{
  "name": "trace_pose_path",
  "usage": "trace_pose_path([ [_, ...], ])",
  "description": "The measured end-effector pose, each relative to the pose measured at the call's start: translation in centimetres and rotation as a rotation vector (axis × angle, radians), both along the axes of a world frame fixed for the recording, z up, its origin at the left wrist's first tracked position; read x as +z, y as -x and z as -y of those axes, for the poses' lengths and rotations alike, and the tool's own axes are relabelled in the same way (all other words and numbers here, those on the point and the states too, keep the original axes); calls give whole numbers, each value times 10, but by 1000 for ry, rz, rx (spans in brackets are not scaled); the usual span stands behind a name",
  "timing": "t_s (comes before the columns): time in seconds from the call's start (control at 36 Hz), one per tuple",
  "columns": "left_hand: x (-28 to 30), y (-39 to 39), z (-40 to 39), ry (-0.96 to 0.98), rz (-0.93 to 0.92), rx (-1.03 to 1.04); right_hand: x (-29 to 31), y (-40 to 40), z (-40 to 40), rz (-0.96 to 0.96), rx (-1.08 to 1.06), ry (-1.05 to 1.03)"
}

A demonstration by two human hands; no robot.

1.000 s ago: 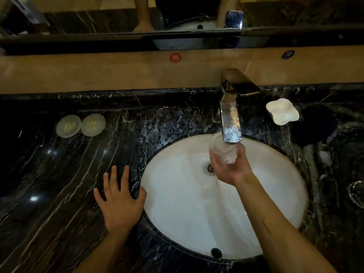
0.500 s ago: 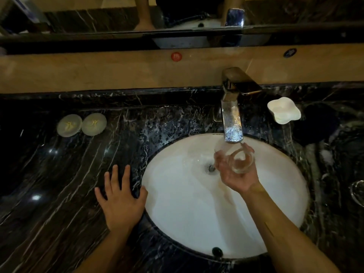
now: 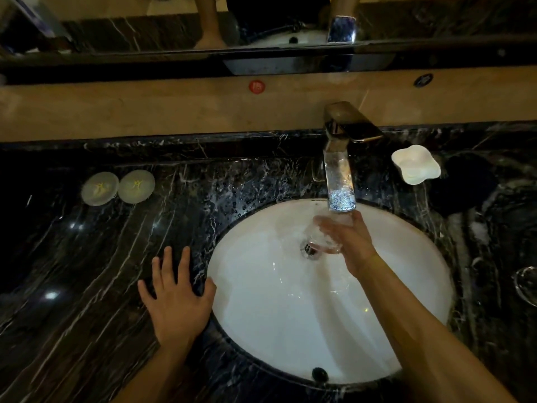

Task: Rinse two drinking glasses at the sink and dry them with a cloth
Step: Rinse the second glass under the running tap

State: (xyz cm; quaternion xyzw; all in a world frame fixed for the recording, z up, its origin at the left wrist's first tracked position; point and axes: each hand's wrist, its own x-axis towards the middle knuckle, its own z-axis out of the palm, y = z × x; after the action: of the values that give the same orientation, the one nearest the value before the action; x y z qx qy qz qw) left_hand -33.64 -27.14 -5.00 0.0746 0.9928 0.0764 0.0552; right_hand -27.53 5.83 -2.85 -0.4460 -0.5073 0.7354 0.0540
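My right hand [image 3: 350, 242] holds a clear drinking glass [image 3: 321, 241] over the drain of the white sink [image 3: 406, 257], just below the chrome faucet spout [image 3: 340, 184]. The glass is tipped on its side with its mouth toward the left, and water spills from it into the basin. My left hand [image 3: 177, 298] lies flat, fingers spread, on the black marble counter [image 3: 87, 271] at the sink's left rim. A second clear glass [image 3: 527, 285] stands at the far right edge of the counter, partly cut off by the frame.
Two round pale coasters [image 3: 117, 187] lie at the back left of the counter. A white flower-shaped dish [image 3: 415, 164] sits right of the faucet, with a dark round object [image 3: 467, 184] beside it. A mirror and ledge run along the back wall.
My right hand has turned palm down and tipped the glass over, pouring its water into the sink. My left hand has stayed on the counter.
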Motion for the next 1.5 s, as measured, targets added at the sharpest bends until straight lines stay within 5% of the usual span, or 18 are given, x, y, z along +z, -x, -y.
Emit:
trace_pose_path([
  [0.28, 1, 0, -1, 0, 6, 1, 10, 6, 6, -248, -34, 872],
  [0.42, 1, 0, -1, -5, 6, 3, 11, 0, 2, -244, -303, 1066],
  [0.53, 1, 0, -1, -1, 2, 0, 4, -16, -3, -307, -174, 1105],
  [0.69, 1, 0, 0, 2, 1, -7, 2, -20, -8, -362, 56, 684],
  [0.83, 2, 1, -1, 8, 2, -3, 3, -16, -7, -138, 156, 37],
  [1.03, 2, 0, -1, -3, -6, -6, 13, -20, -2, 190, 404, -580],
  [1.17, 1, 0, -1, -14, -10, -7, 23, -11, -5, 247, 571, -623],
  [1.28, 2, 0, -1, -8, -6, -10, 21, -9, 0, 156, 412, -541],
  [1.5, 1, 0, -1, 1, -5, -11, 29, -13, -1, 373, 497, -840],
])
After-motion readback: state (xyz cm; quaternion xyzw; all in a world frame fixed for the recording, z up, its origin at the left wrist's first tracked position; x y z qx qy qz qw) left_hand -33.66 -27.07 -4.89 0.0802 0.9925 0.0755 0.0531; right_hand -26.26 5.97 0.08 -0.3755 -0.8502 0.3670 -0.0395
